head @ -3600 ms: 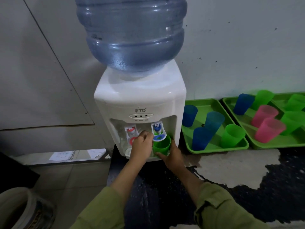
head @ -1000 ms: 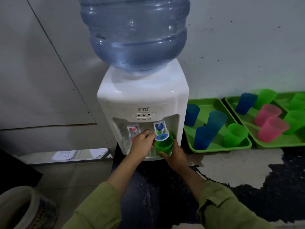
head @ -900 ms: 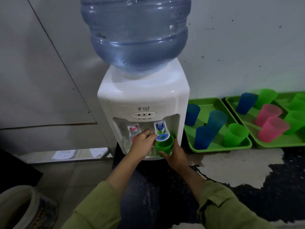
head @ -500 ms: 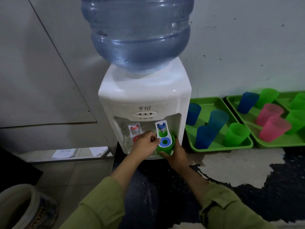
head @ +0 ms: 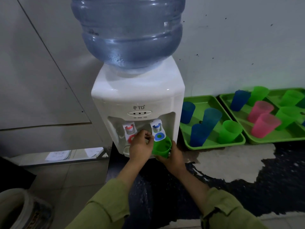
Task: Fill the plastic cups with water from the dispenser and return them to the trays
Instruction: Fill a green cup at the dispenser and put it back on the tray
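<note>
A white water dispenser (head: 138,100) carries a large blue bottle (head: 128,30). My right hand (head: 173,158) grips a green plastic cup (head: 161,147) from below, holding it just under the blue tap lever (head: 159,133). My left hand (head: 141,146) is between the red tap (head: 130,134) and the blue one, its curled fingers pinching the blue lever's left edge. The water level in the cup is not visible. Right of the dispenser, a green tray (head: 214,145) holds three blue cups and a green cup (head: 229,133).
A second green tray (head: 272,141) further right holds pink cups (head: 264,124), green cups and a blue one. The counter (head: 231,162) is dark with a pale worn patch. A bucket (head: 21,210) stands on the floor at lower left. Papers (head: 57,155) lie on a low ledge.
The green cup has come down and out a little from under the blue lever and shows more of its rim. My left hand has stayed at the blue tap.
</note>
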Demonstrator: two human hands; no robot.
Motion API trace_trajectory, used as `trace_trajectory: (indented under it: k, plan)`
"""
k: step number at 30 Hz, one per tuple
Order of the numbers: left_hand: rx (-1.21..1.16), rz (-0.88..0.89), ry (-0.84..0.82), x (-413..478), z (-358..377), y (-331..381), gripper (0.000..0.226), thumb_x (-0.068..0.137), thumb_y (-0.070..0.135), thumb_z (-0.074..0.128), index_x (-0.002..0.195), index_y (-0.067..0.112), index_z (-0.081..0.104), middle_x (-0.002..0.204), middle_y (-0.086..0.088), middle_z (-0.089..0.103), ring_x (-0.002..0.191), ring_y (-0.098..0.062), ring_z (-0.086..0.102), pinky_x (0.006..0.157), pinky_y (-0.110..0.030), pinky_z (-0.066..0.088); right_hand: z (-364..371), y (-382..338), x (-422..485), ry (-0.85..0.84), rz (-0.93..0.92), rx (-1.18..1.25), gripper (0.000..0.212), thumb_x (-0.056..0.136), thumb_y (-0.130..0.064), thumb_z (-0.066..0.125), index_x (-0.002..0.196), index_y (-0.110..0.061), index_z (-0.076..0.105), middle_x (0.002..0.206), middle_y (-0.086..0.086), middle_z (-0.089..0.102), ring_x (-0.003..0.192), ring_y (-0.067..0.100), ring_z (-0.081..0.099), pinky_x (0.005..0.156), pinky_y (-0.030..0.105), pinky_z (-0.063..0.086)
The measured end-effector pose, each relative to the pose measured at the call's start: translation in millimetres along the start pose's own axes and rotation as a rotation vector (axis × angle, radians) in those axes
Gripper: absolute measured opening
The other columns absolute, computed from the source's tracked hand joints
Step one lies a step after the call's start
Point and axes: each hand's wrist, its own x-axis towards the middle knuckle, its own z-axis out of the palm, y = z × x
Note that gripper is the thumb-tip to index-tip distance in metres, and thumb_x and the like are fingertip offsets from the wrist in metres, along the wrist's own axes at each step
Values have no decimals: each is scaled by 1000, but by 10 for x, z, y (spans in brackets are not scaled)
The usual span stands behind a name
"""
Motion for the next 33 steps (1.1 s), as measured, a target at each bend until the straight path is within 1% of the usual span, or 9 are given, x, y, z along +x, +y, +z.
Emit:
trace_trajectory:
  k: [4,8,12,16,19,21,27,30,33]
  plan:
    - [-112,23,36,-194,-4,-163,10,88,14,57,96,9,59,86,1,61,81,-20,60,69,-25,43,-63,37,-55,11,34,3,66,62,-35,82,117,-18,49,109,9,67,100,25,64,84,43,54]
    - [-116,-60,-71,-342,25,-325,6,92,22,53,89,18,57,83,1,63,80,-22,61,75,-36,50,-166,66,-118,-18,6,-47,66,62,-37,82,116,-19,49,107,6,67,98,23,64,83,40,54]
    - [-122,-98,-182,-466,103,-393,7,91,22,53,91,17,57,84,-2,64,81,-24,63,78,-42,53,-289,111,-193,-14,1,-123,65,62,-35,82,115,-17,48,106,6,67,98,25,64,81,36,52]
    - [-126,-59,-265,-546,229,-332,8,91,24,54,91,16,58,85,-1,66,83,-21,63,79,-35,51,-499,120,-264,57,6,-131,67,61,-34,83,116,-19,48,105,3,65,97,22,62,79,31,50]
    - [-140,0,-279,-572,358,-176,9,91,24,54,91,16,58,88,-3,66,86,-19,61,79,-30,47,-723,47,-255,137,-67,-122,62,61,-33,84,110,-18,49,95,-5,60,89,17,60,69,21,43]
    - [-152,49,-276,-566,450,-25,11,92,25,53,91,16,59,89,-3,66,85,-18,61,77,-29,46,-894,-31,-219,182,-118,-104,60,62,-31,85,108,-17,49,92,-8,57,85,11,57,68,17,40]
    - [-175,125,-260,-435,751,528,11,93,29,51,94,19,57,88,3,63,84,-15,59,75,-32,46,-1468,-221,63,278,-223,-65,66,63,-28,85,116,-11,48,103,-1,60,97,13,58,81,23,46]
    - [-230,170,-247,-318,856,782,12,93,28,51,96,18,57,88,5,62,83,-10,58,71,-24,45,-1734,-286,308,280,-237,-69,64,64,-29,84,114,-12,49,105,3,63,96,16,60,82,28,50]
    - [-272,190,-236,-147,1012,1055,7,94,28,50,93,23,55,89,6,61,83,-6,58,65,-12,41,-2046,-301,657,316,-256,-60,63,63,-30,84,114,-13,50,101,-4,60,92,10,58,77,13,43]
